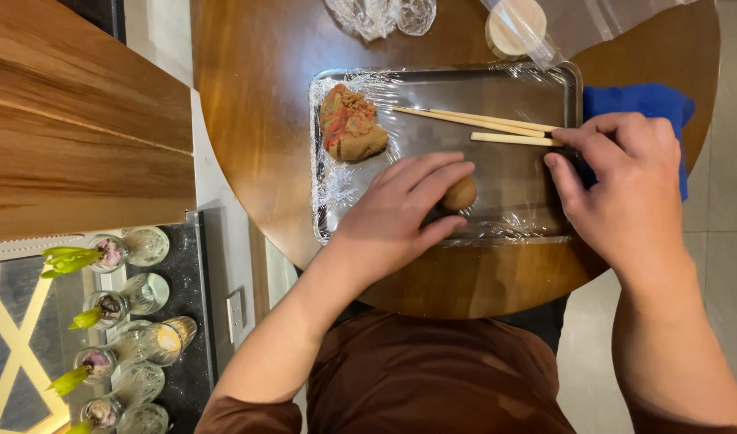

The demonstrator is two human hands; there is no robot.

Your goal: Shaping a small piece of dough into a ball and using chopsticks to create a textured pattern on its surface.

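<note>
Dough ball (pixel 460 194), soft and likely sticky, sits near the tray's (pixel 567 76) front edge, cupped by the left hand (pixel 400 210); right hand (pixel 625 181) pinches wooden sticks (pixel 473 120) at their ends.

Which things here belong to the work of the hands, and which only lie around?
In use:
left hand on small dough ball
right hand at wooden sticks
film-lined metal tray
dough lump

Lying about:
blue cloth
crumpled film
bulb glasses
</note>
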